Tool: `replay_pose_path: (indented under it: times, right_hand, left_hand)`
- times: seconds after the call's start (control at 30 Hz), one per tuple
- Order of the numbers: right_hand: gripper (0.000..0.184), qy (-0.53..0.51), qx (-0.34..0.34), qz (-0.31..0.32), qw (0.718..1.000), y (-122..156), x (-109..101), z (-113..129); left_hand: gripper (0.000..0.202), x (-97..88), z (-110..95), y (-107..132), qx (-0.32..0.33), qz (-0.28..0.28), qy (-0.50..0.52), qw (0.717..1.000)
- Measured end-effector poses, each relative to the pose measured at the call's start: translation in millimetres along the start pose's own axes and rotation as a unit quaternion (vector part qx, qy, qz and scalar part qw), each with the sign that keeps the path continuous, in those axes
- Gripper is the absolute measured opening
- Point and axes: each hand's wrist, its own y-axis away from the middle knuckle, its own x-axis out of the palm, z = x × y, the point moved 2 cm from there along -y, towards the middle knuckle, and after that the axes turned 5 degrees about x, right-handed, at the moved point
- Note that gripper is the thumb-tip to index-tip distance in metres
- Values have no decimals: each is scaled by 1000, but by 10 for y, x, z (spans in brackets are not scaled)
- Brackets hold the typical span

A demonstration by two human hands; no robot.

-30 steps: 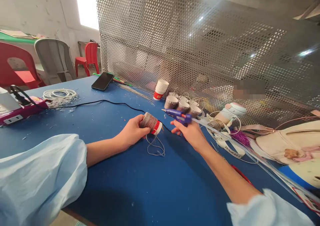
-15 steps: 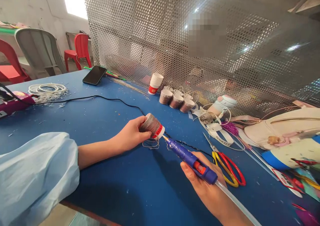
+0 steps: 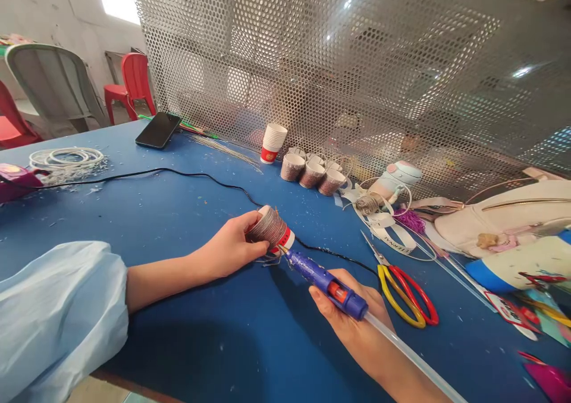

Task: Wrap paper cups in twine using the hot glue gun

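Observation:
My left hand [image 3: 232, 247] grips a paper cup wrapped in grey cord [image 3: 271, 229], held on its side just above the blue table [image 3: 178, 224]. My right hand [image 3: 352, 326] holds a blue glue gun [image 3: 323, 282] with a clear glue stick [image 3: 410, 358] trailing from its back. The gun's tip touches the cup's lower edge near the red band. Loose cord hangs under the cup. The gun's black cable [image 3: 178, 174] runs left across the table.
Three cord-wrapped cups [image 3: 312, 174] and a stack of paper cups [image 3: 271, 143] stand by the perforated metal screen [image 3: 357, 70]. Red and yellow scissors [image 3: 404, 293] lie right of my hand. A phone [image 3: 157, 130], white coils [image 3: 66, 156], ribbon, a cream bag [image 3: 504, 219] and chairs are around.
My right hand brought the glue gun from beyond the cup down to the near right and pointed its tip at the cup. My left hand kept the cup in place.

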Motion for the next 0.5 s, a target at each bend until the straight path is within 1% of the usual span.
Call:
replay_pose_path:
  times: [0.07, 0.23, 0.43, 0.5]
  right_hand:
    - [15, 2, -10, -3, 1000, 4, 2, 14]
    - [18, 17, 2, -11, 1000, 2, -8, 4]
    - [13, 24, -39, -7, 999, 1, -14, 26]
    - [13, 24, -40, -7, 999, 4, -16, 27]
  left_hand:
    - [23, 5, -5, 3, 1, 3, 3, 1000]
    - [23, 0, 8, 10, 4, 9, 2, 1000]
    - [21, -7, 24, 6, 2, 12, -5, 1000]
    - [22, -7, 34, 4, 3, 19, -4, 1000]
